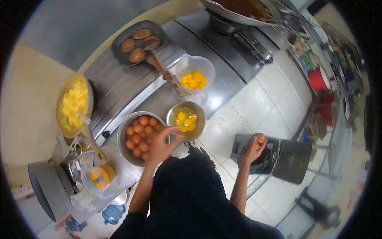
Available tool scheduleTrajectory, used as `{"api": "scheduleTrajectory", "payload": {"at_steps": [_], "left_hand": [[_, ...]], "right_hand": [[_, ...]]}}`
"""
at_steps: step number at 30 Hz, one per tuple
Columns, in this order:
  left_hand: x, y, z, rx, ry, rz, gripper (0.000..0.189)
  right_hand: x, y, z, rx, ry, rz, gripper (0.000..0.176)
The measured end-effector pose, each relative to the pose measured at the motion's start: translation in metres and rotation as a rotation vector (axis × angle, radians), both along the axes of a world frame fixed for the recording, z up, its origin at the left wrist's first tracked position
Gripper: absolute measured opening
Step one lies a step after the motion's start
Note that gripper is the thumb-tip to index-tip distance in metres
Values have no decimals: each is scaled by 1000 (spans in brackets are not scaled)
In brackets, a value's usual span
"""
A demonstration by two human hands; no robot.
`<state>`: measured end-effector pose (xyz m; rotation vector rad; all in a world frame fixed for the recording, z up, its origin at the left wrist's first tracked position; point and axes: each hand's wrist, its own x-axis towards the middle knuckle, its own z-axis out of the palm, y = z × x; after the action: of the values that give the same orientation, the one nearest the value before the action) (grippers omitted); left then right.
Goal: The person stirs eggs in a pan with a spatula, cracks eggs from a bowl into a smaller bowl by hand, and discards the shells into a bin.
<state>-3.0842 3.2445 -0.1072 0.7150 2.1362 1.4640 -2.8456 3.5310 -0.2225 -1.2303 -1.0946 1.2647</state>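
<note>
My right hand [250, 153] is closed around brown eggshell [260, 138] pieces, above a dark trash bin [237, 149] whose lid [293, 161] is swung back. My left hand [162, 144] has thumb and fingers apart with nothing between them. It overlaps the right side of a metal pot [121, 127] full of brown eggs [136, 138] and reaches toward the near rim of a small metal bowl [203, 122]. Several yolks [188, 121] lie in that bowl. Behind it stands a translucent plastic container [207, 67] with more yolks in it.
A square pan [158, 31] of browned patties rests on the stove, a spatula [162, 65] leaning out. At left are a pan of scrambled egg [75, 101], a jug [89, 179] with yellow liquid and a large grey pot [43, 191]. A big wok [215, 7] stands far back.
</note>
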Motion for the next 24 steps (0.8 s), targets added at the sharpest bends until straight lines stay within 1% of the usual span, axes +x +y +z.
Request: {"api": "scheduleTrajectory", "payload": {"at_steps": [1, 2, 3, 4, 5, 6, 7, 8, 9, 10, 11, 12, 13, 14, 15, 16, 17, 18, 19, 20, 21, 22, 23, 24], "left_hand": [[-1, -19, 5, -41, -16, 194, 22], [-7, -44, -15, -98, 155, 353, 18], [-16, -73, -29, -218, 267, 428, 19], [-22, -96, -41, -342, 348, 384, 26], [-26, -104, -52, -335, 344, 374, 26], [-27, -114, -61, -499, 521, 253, 31], [-23, -127, -68, -678, 693, 135, 36], [-25, -127, -72, -670, 563, 139, 45], [-27, -126, -81, -670, 602, 126, 42], [-29, -126, -87, -673, 640, 114, 40], [-35, -121, -86, -674, 507, 133, 36], [-41, -118, -84, -660, 376, 152, 33], [-46, -121, -84, -675, 384, 184, 33], [-49, -121, -84, -673, 243, 194, 30], [-52, -121, -84, -661, 101, 198, 27], [-52, -120, -71, -625, 131, 227, 28], [-53, -123, -73, -620, 134, 238, 28], [-52, -127, -78, -472, 124, 316, 30], [-51, -132, -80, -325, 116, 391, 33], [-47, -132, -68, -326, 121, 399, 33], [-40, -127, -58, -101, -100, 472, 38], [-32, -121, -49, 128, -321, 536, 42], [-26, -117, -46, 130, -317, 547, 42], [-20, -111, -45, 187, -412, 584, 46]], "right_hand": [[36, 19, -11, -73, -72, -127, 78], [77, 34, -37, -271, -12, -142, 72], [94, 28, -46, -266, -17, -183, 72], [106, 25, -49, -344, -90, -75, 67], [111, 24, -56, -421, -159, 50, 61], [113, 18, -70, -423, -160, 199, 45], [98, 4, -64, -435, -164, 218, 45], [65, -16, -41, -441, -90, 338, 40], [34, -32, -22, -449, -4, 468, 35], [16, -43, -16, -509, 102, 612, 30], [-6, -56, -8, -529, 115, 658, 30], [-32, -71, 4, -424, 109, 767, 32], [-56, -84, 17, -308, 106, 865, 34], [-75, -93, 32, -214, 54, 961, 36], [-90, -100, 41, -133, 55, 1061, 42], [-107, -112, 61, -84, 54, 1098, 47], [-122, -124, 80, -33, 52, 1130, 52], [-134, -133, 88, -26, 54, 1137, 52], [-145, -143, 92, 88, 16, 1202, 55], [-156, -154, 97, 202, -17, 1263, 59], [-169, -166, 103, 207, -9, 1271, 59], [-180, -178, 109, 454, -79, 1286, 60], [-190, -190, 113, 704, -149, 1287, 61], [-199, -199, 112, 750, -162, 1347, 60]]}}
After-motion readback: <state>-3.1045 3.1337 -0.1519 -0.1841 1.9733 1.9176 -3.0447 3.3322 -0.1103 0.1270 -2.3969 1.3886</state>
